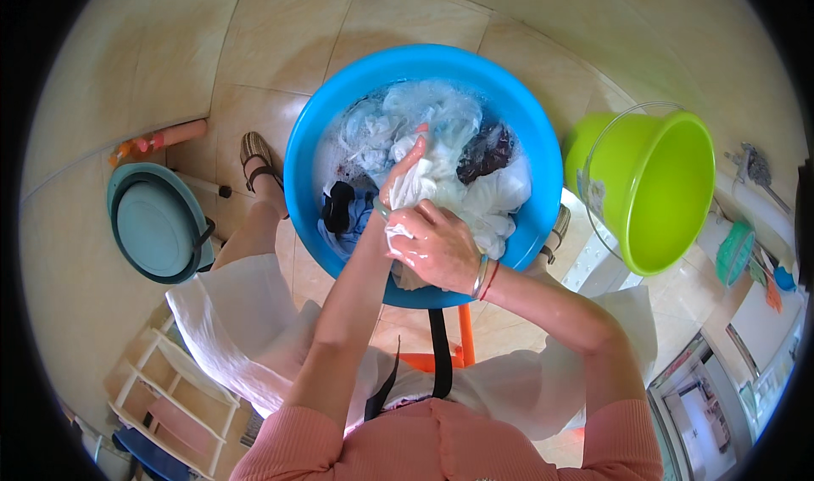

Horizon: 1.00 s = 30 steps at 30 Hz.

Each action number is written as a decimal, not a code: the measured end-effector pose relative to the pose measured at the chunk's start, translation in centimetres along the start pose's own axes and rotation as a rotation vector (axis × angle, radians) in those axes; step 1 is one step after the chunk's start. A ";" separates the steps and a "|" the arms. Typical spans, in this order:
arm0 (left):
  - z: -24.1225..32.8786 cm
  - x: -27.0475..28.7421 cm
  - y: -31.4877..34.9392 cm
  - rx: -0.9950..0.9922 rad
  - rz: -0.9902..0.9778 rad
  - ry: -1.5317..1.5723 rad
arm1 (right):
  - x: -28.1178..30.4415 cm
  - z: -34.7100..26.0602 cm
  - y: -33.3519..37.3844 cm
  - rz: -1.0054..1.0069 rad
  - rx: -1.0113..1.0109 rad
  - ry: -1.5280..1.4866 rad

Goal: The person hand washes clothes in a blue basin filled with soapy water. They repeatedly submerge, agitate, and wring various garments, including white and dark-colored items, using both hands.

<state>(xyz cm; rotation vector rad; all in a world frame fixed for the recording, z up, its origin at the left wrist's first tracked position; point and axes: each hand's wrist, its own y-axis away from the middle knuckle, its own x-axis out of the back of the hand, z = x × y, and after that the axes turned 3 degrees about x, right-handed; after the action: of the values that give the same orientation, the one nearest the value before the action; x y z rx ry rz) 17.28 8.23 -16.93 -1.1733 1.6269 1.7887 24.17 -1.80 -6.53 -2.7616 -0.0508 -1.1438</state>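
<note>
Over a blue basin (305,226) of sudsy water, my two wet hands work on a bunched white cloth (413,184). My left hand (404,165) holds one part of it, the fingers pointing away from me and partly covered by the fabric. Closer to me, my right hand (437,248) is closed in a fist around another part, by the left wrist. Soaking white laundry (437,112) lies beyond them in the basin. A dark garment (485,153) shows at its right side, with blue fabric (348,231) and a black piece (337,208) at its left.
A lime-green bucket (610,176) with a wire handle is tilted at the right. Nested pale basins (157,222) lean against the left wall, near pinkish bottles (170,136). A white rack (182,388) stands lower left. An orange stool (465,337) shows below the basin.
</note>
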 end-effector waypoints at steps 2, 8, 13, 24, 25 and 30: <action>-0.9 -2.2 1.8 0.183 -0.112 0.204 | 0.7 -1.4 -0.6 0.120 0.044 -0.015; -2.6 -2.6 3.8 0.107 -0.224 0.224 | -0.6 -3.6 -2.8 0.338 -0.062 0.029; -3.8 -1.6 5.0 -0.131 0.025 0.084 | -0.9 -2.2 -4.3 0.488 -0.179 -0.026; -1.0 -3.1 8.3 -0.301 0.205 -0.196 | -1.0 1.7 4.9 0.200 -0.595 -0.013; -0.9 -3.1 8.5 -0.294 0.155 -0.209 | -0.8 1.6 4.8 0.272 -0.581 -0.134; -0.6 -5.3 10.2 -0.172 -0.144 -0.157 | 2.3 0.4 3.2 0.307 -0.714 -0.749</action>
<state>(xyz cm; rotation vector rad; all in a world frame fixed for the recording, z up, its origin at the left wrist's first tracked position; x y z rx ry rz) 12.22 6.67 -6.67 -1.1598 1.2894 1.9042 26.38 -4.92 -5.57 -3.4481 0.8039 0.0229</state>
